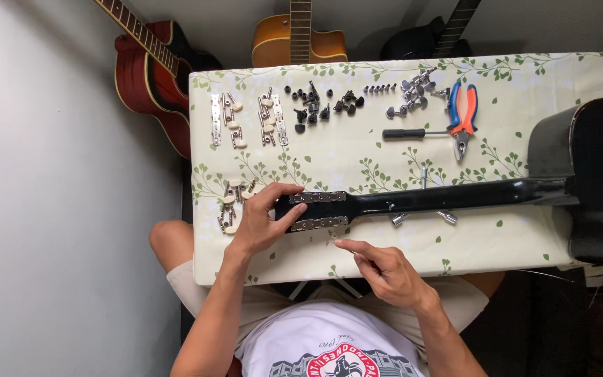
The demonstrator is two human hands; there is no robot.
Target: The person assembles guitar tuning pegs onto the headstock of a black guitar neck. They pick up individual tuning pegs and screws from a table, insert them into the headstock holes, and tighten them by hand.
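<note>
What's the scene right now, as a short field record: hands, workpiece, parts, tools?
left hand: grips the end of the headstock
right hand: off the guitar, forefinger pointing at the headstock's near edge
workpiece: black guitar neck lying across the table
parts: tuners, black pegs
tools: pliers, screwdriver

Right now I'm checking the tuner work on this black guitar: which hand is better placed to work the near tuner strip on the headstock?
Right hand: its forefinger points just below that strip, free. Left hand grips the headstock.
</note>
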